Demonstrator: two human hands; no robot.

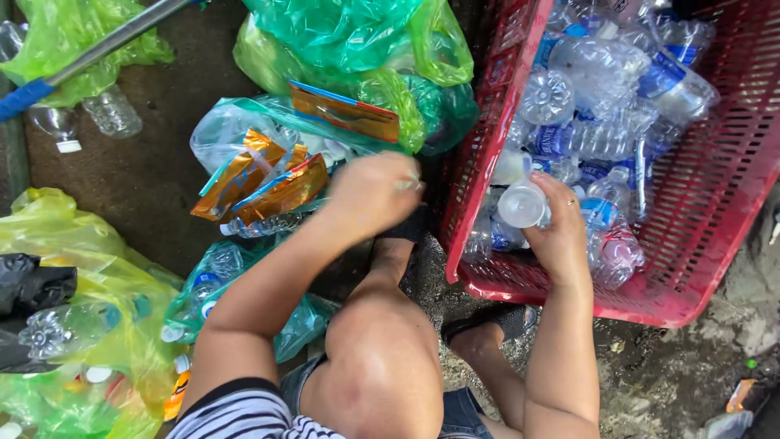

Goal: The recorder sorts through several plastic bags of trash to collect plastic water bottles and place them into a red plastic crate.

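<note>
My right hand (561, 232) grips a clear plastic bottle (522, 203), its round end turned toward the camera, just over the near rim of a red slatted crate (699, 236). The crate is full of crushed clear bottles (601, 106) with blue labels. My left hand (372, 195) is closed in a fist to the left of the crate, a small pale thing pinched at its fingertips (409, 184); what that is cannot be told. Below the left hand lie orange foil wrappers (268, 183) on a green plastic bag (357, 57).
More green and yellow bags (81, 341) holding bottles lie at the left on dirt ground. Loose clear bottles (110, 110) rest at top left under a grey pole with a blue grip (89, 53). My bent knee (382, 358) and sandalled foot (496, 321) sit between bags and crate.
</note>
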